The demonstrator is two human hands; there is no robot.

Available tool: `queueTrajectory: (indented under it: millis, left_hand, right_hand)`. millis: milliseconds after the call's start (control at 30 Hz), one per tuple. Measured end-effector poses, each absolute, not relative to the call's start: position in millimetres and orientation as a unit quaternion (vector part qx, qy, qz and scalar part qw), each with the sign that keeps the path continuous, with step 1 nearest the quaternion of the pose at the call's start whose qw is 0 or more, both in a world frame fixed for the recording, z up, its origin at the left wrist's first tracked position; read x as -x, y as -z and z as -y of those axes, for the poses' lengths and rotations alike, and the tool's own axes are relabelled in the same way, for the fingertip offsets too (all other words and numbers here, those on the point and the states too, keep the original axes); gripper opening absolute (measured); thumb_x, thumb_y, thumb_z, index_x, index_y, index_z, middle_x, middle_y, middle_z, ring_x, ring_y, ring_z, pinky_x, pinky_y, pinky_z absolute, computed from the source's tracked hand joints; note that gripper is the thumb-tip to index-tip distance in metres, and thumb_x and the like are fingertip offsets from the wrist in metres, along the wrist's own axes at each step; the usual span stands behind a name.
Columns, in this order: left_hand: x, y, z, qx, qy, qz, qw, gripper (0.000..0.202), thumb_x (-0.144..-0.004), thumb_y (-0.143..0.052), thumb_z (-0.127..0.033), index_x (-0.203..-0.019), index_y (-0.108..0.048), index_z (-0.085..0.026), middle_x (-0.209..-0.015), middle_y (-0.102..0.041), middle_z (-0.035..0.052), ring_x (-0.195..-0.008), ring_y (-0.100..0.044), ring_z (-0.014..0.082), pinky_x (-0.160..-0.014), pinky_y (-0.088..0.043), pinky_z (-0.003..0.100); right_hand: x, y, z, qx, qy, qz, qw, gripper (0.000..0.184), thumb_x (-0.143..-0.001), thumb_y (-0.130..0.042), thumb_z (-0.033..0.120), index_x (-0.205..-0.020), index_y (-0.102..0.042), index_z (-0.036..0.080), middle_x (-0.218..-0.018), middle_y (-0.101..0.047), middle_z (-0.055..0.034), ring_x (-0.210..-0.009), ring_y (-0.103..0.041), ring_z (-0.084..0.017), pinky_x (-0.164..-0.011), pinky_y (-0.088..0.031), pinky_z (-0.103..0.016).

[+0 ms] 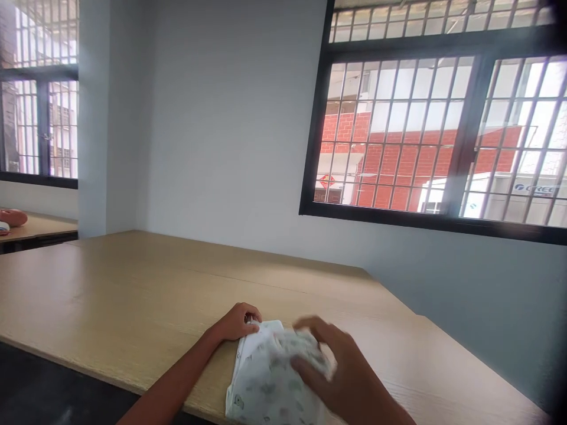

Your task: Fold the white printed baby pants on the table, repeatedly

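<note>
A small white cloth [261, 378] with a faint green print lies on the near edge of a light wooden table [133, 295]. My left hand [237, 321] rests at the cloth's far left corner, fingers curled and pinching its edge. My right hand [341, 369] lies over the right side of the cloth, blurred by motion, fingers bent around a fold of the fabric. The right part of the cloth is hidden under that hand.
The table runs far to the left and back toward a grey wall. A second table [35, 227] at the far left carries a reddish object [13, 217]. Large barred windows [443, 136] fill the right wall. Dark floor shows below the table's front edge.
</note>
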State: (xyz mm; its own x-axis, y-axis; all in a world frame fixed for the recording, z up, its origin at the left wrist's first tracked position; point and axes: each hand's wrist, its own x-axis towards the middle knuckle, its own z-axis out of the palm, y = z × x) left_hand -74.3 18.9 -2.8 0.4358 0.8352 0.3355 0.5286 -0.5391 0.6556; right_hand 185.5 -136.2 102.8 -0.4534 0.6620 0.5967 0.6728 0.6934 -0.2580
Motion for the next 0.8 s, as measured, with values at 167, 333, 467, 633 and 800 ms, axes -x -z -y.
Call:
queueTrajectory:
  millis: [167, 333, 467, 633, 800]
  left_hand:
    - [77, 4, -20, -0.784, -0.377, -0.395, 0.295, 0.020, -0.075, -0.057, -0.028, -0.079, -0.068, -0.012, -0.073, -0.064, 0.0012, -0.068, -0.055, 0.0167, -0.061, -0.041, 0.025]
    - [82, -9, -20, -0.762, -0.399, -0.448, 0.244, 0.029, -0.084, -0.045, -0.028, -0.094, -0.068, -0.013, -0.085, -0.068, 0.0059, -0.074, -0.060, 0.0180, -0.069, -0.047, 0.028]
    - [75, -28, 22, -0.788, -0.397, -0.449, 0.143, 0.026, -0.085, -0.049, -0.025, -0.101, -0.068, -0.019, -0.111, -0.067, 0.0073, -0.106, -0.059, 0.0220, -0.095, -0.045, 0.034]
    - [67, -4, 103, -0.811, -0.306, -0.475, 0.150, 0.048, -0.092, -0.050, -0.037, -0.140, -0.048, -0.027, -0.146, -0.046, 0.0054, -0.134, -0.042, 0.0247, -0.112, -0.035, 0.041]
    - [63, 50, 129, -0.881, -0.185, -0.435, 0.038, 0.061, -0.092, -0.052, -0.051, -0.147, -0.037, -0.029, -0.151, -0.036, 0.0077, -0.138, -0.036, 0.0305, -0.111, -0.035, 0.046]
  right_hand:
    - [-140, -94, 33, 0.490, -0.137, 0.840, 0.190, 0.041, -0.074, -0.073, 0.034, -0.112, -0.059, 0.024, -0.090, -0.067, -0.0023, -0.082, -0.062, -0.022, -0.063, -0.043, -0.027]
    - [-142, -46, -7, 0.525, -0.146, 0.814, 0.199, 0.045, -0.072, -0.076, 0.037, -0.109, -0.059, 0.019, -0.107, -0.065, -0.0090, -0.093, -0.062, -0.024, -0.071, -0.046, -0.031]
    - [-151, -51, 25, 0.483, -0.098, 0.820, 0.289, 0.032, -0.082, -0.066, 0.030, -0.111, -0.058, 0.020, -0.113, -0.063, -0.0092, -0.099, -0.061, -0.023, -0.081, -0.048, -0.033]
    - [-169, -26, 84, 0.304, -0.045, 0.932, 0.191, 0.055, -0.086, -0.064, 0.039, -0.136, -0.047, 0.024, -0.134, -0.057, -0.0079, -0.121, -0.054, -0.026, -0.100, -0.043, -0.037]
    - [-196, 14, 115, 0.238, 0.177, 0.943, 0.153, 0.052, -0.097, -0.053, 0.031, -0.146, -0.037, 0.021, -0.142, -0.051, -0.0096, -0.127, -0.050, -0.023, -0.106, -0.039, -0.034]
